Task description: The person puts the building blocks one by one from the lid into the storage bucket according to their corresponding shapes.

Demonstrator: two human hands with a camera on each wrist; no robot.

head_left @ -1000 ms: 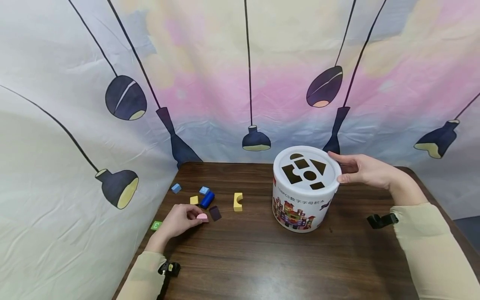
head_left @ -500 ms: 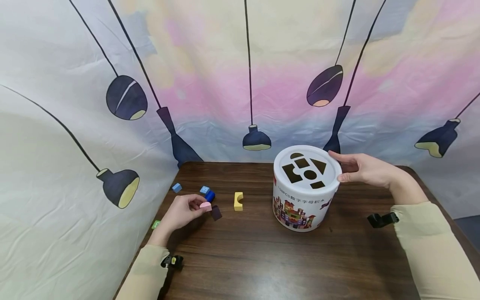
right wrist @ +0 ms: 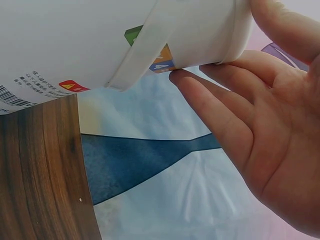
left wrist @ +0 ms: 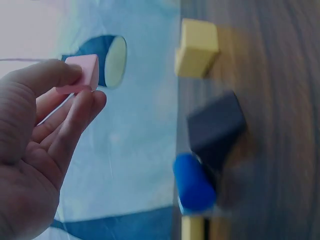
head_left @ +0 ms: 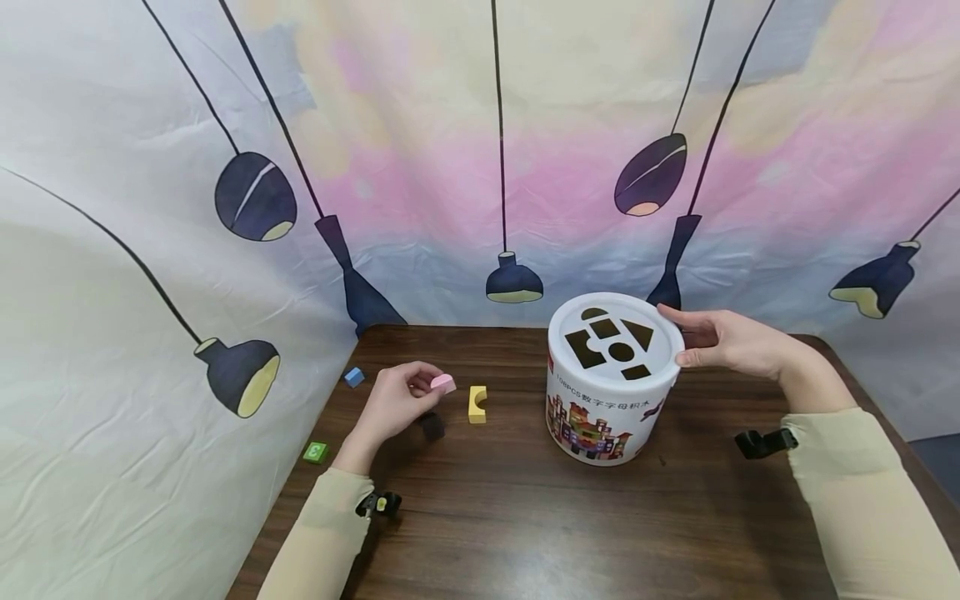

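Note:
My left hand (head_left: 396,402) pinches a pink half-round block (left wrist: 89,70) between thumb and fingertips, raised above the table. Below it in the left wrist view are a dark block (left wrist: 217,122), a blue cylinder block (left wrist: 194,182) and part of a small yellow block (left wrist: 192,228). Just right of the pink block lies a yellow block with a curved notch (head_left: 474,407). My right hand (head_left: 738,340) holds the upper side of a white block bucket (head_left: 600,408), thumb and fingers around its rim. The bucket's lid (head_left: 662,340) has several shaped holes, including a circle and a triangle.
Toward the table's left edge lie a green block with a number (head_left: 316,452) and a light blue block (head_left: 354,377). The wooden table (head_left: 510,517) meets a fabric backdrop (head_left: 420,167) printed with hanging lamps. The bucket stands upright right of centre.
My left hand has lifted the pink block and carried it right and toward the back, close to the notched yellow block. My right hand and the bucket stay in place.

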